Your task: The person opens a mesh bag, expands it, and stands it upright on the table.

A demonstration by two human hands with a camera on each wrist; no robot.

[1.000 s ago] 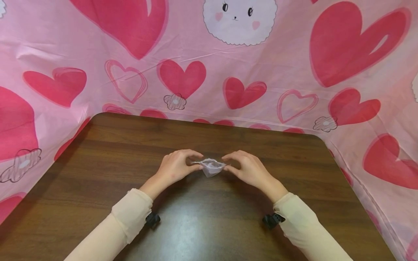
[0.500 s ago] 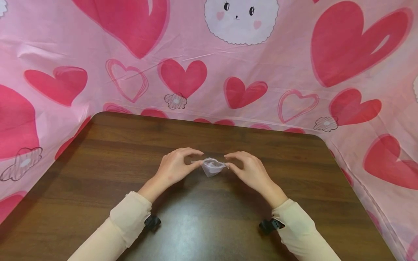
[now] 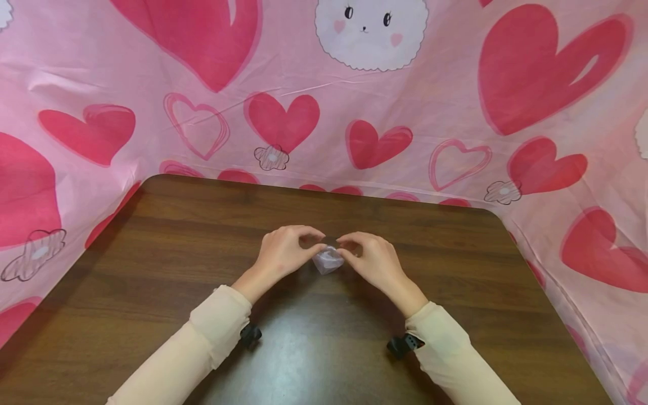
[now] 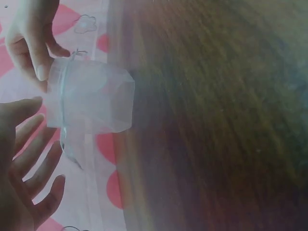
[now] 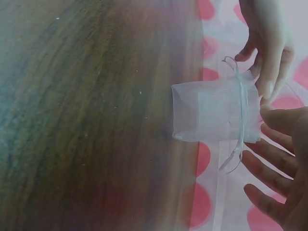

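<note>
A small sheer white drawstring pouch (image 3: 328, 262) sits mid-table in the head view. Its mouth is at the top, and thin drawstrings trail from both sides in the wrist views. My left hand (image 3: 283, 251) is at the left of the mouth, thumb tip right at the rim and fingertips beyond it. On the other side, my right hand (image 3: 372, 257) has its thumb at the rim. Gaps show between thumb and index tips on both hands. The lower fingers spread apart in the wrist views. Through the pouch cloth (image 5: 216, 110) a paler patch shows.
The brown wooden table (image 3: 202, 225) has rounded back corners. Pink cloth with red hearts (image 3: 283, 121) hangs behind it and along both sides. Dark devices sit at the left wrist (image 3: 250, 336) and the right wrist (image 3: 405, 344).
Both hands have moved inward toward each other over the pouch. The stretched mouth has narrowed, and the fingertips are now closer together. The pouch stays in about the same spot.
</note>
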